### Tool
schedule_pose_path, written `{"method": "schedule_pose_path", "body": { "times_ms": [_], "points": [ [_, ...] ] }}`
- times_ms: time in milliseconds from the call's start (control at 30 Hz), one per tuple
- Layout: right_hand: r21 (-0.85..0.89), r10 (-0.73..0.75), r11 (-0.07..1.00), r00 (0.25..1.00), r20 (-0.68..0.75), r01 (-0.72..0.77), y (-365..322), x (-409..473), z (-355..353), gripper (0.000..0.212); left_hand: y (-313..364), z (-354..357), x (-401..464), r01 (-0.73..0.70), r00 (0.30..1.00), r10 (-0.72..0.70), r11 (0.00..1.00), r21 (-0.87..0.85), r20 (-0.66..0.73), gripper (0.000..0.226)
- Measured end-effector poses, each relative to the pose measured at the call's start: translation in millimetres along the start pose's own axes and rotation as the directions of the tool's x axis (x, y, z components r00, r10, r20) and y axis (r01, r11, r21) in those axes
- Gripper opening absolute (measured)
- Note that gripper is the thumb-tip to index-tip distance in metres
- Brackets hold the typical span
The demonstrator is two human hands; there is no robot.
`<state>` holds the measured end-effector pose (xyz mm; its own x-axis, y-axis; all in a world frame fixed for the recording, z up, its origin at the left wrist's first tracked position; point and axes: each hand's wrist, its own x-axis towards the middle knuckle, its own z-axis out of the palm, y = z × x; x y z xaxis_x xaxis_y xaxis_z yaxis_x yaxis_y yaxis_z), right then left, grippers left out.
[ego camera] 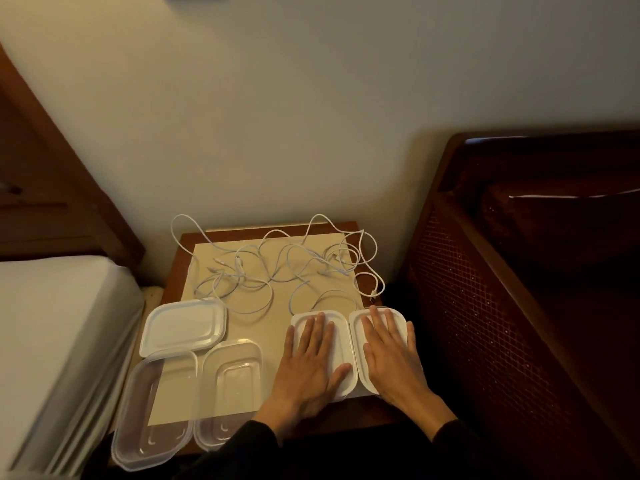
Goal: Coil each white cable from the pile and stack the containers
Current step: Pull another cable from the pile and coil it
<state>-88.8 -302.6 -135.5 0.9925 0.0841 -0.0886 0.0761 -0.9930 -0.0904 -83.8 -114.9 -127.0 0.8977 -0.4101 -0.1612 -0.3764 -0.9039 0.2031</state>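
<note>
A tangle of white cables [277,268] lies spread over the far half of a small wooden table [346,415] covered by a beige mat [273,327]. My left hand [310,362] lies flat, fingers straight, on a white lid [344,344]. Beside it, my right hand [389,348] lies flat on a second white lid [358,323]. A third white lid [183,325] sits at the left. Two clear containers [156,407] [230,386] stand open side by side at the near left.
A bed with a white mattress [52,341] borders the table on the left. A dark wooden headboard with a lattice panel [485,306] stands close on the right. The wall [277,116] is directly behind the table.
</note>
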Motion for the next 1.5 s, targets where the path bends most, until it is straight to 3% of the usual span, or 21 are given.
{"method": "schedule_pose_path", "body": {
  "times_ms": [100,167,233,367,433,533,600,667,800,967,1067,1167,1267,1333,1367,1433,1467,1500],
  "points": [
    [0.156,0.017,0.988,0.999,-0.033,-0.012,-7.1,7.5,-12.0,0.056,-2.9,-15.3,2.7,0.054,0.992,-0.065,0.993,-0.106,-0.104,0.072],
    [0.305,0.035,0.952,0.99,-0.139,0.009,-14.4,19.4,-24.0,0.049,-8.1,-31.5,9.8,0.112,0.935,-0.19,0.96,-0.258,-0.3,0.059],
    [0.429,0.041,0.902,0.98,-0.195,0.047,-20.3,39.1,-35.8,0.038,-15.9,-49.2,22.3,0.176,0.867,-0.304,0.928,-0.328,-0.395,0.046],
    [0.442,0.041,0.894,0.97,-0.239,0.071,-31.1,87.8,-51.3,0.024,-35.8,-69.3,54.0,0.327,0.87,-0.436,0.859,-0.394,-0.23,0.042],
    [0.413,0.039,0.91,0.985,-0.17,0.035,-33.4,110.3,-52.8,0.024,-46.0,-66.5,67.5,0.363,0.892,-0.431,0.86,-0.359,-0.132,0.036],
    [0.378,0.015,0.926,1.0,-0.027,-0.004,-35.4,132.2,-56.6,0.027,-56.9,-65.6,75.7,0.298,0.905,-0.394,0.856,-0.423,-0.161,0.011],
    [0.419,0.008,0.907,0.996,-0.086,0.029,-38.0,141.9,-63.8,0.026,-64.1,-73.9,77.6,0.24,0.865,-0.427,0.815,-0.528,-0.265,0.022],
    [0.453,0.001,0.887,0.979,-0.205,0.094,-42.4,148.9,-77.8,0.028,-70.3,-91.6,79.3,0.169,0.813,-0.446,0.796,-0.582,-0.375,0.019],
    [0.706,-0.027,0.663,0.95,-0.312,0.251,-51.9,161.0,-118.4,0.031,-82.0,-139.6,79.7,0.051,0.766,-0.431,0.78,-0.624,-0.477,0.017],
    [0.819,0.01,0.458,0.919,-0.393,0.345,-67.3,173.4,-176.6,0.021,-85.1,-211.3,70.4,-0.06,0.724,-0.428,0.742,-0.667,-0.541,0.019],
    [0.801,0.006,0.44,0.891,-0.453,0.405,-71.4,178.0,-216.4,0.021,-84.9,-237.9,59.8,-0.061,0.755,-0.433,0.701,-0.71,-0.492,0.018],
    [0.755,-0.003,0.454,0.849,-0.529,0.472,-76.5,179.7,-257.8,0.019,-84.7,-230.8,46.2,0.039,0.843,-0.38,0.748,-0.663,-0.38,0.022],
    [0.724,-0.036,0.455,0.823,-0.567,0.519,-87.3,174.7,-293.9,0.017,-88.2,-205.0,36.3,0.085,0.932,-0.302,0.721,-0.688,-0.201,0.018],
    [0.71,-0.056,0.458,0.814,-0.578,0.535,-93.4,171.3,-311.2,0.015,-88.7,-197.4,35.5,0.102,0.941,-0.28,0.768,-0.632,-0.189,0.016],
    [0.7,-0.067,0.467,0.811,-0.581,0.54,-95.5,170.2,-317.6,0.014,-88.1,-200.6,36.8,0.098,0.907,-0.32,0.793,-0.602,-0.273,0.016],
    [0.689,-0.088,0.477,0.809,-0.581,0.546,-98.0,167.3,-326.1,0.014,-82.7,-220.8,37.4,0.033,0.741,-0.41,0.814,-0.58,-0.532,0.016],
    [0.684,-0.101,0.477,0.807,-0.581,0.552,-98.8,164.9,-329.9,0.014,-77.4,-235.4,38.4,-0.038,0.664,-0.404,0.823,-0.567,-0.63,0.02],
    [0.68,-0.114,0.476,0.805,-0.581,0.558,-99.7,162.1,-333.0,0.013,-71.7,-250.6,41.0,-0.115,0.637,-0.366,0.825,-0.553,-0.679,0.029]
  ]
}}
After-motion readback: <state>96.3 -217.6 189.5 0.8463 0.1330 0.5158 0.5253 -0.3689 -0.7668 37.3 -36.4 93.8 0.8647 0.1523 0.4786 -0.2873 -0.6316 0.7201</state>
